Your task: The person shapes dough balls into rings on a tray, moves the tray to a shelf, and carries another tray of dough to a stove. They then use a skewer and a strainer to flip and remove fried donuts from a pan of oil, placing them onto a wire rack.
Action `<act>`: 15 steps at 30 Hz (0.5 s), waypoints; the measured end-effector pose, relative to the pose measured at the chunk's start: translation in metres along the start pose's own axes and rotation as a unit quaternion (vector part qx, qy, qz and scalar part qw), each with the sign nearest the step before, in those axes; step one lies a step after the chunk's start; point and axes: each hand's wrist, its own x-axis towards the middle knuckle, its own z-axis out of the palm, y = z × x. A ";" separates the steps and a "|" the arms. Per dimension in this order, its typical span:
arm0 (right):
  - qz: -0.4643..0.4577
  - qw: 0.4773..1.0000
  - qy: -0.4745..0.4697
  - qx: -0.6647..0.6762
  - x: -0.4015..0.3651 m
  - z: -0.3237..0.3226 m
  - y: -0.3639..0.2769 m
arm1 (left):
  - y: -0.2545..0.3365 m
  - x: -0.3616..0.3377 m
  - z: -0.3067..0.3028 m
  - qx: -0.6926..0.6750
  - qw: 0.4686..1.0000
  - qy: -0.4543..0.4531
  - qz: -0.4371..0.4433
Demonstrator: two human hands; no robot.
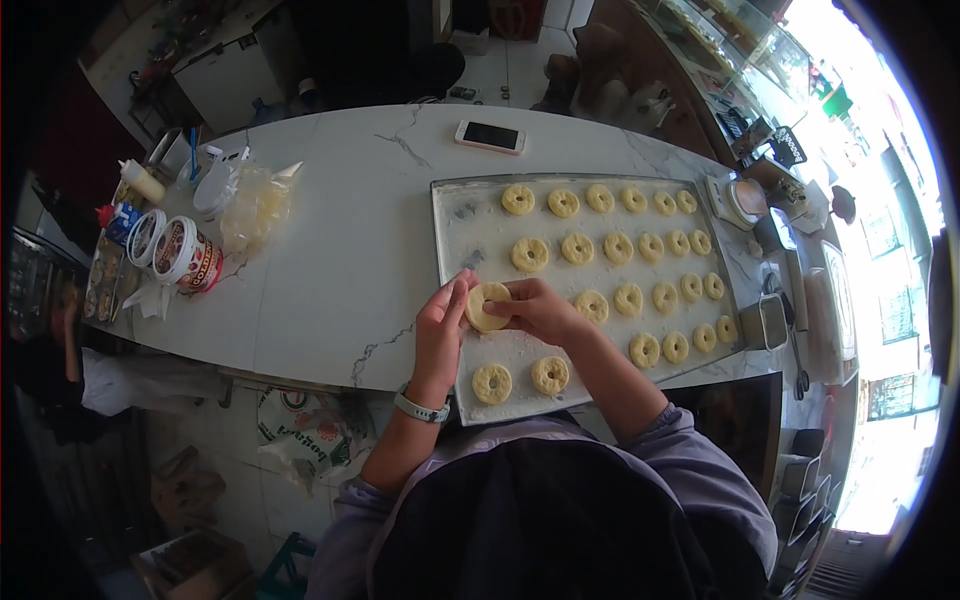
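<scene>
Between my two hands is a pale ring of dough (487,306), held above the left part of a large metal baking tray (449,222). My left hand (440,325), with a watch (421,405) on its wrist, grips the ring's left edge. From the other side, my right hand (535,312) holds it with the thumb at the centre hole. Several rows of similar dough rings lie on the tray, among them one ring (491,383) and another ring (550,375) near its front edge. My right forearm hides part of the tray.
A phone (490,137) lies behind the tray. Tubs (187,255), a plastic bag (255,205) and a squeeze bottle (142,181) stand at the table's left end. To the right are a scale (737,203), a metal tin (768,322) and scissors (800,365). Another person's sleeve shows at far left.
</scene>
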 end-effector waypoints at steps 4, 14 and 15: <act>-0.001 0.991 0.090 -0.097 0.048 -0.023 -0.026 | 0.008 -0.005 -0.020 -0.007 0.995 0.080 0.053; -0.235 0.789 0.264 -0.502 0.017 -0.045 -0.069 | -0.006 0.039 -0.047 0.346 0.924 -0.010 0.163; -0.241 0.803 0.277 -0.469 -0.005 -0.050 -0.066 | -0.001 0.049 -0.042 0.407 0.894 -0.050 0.179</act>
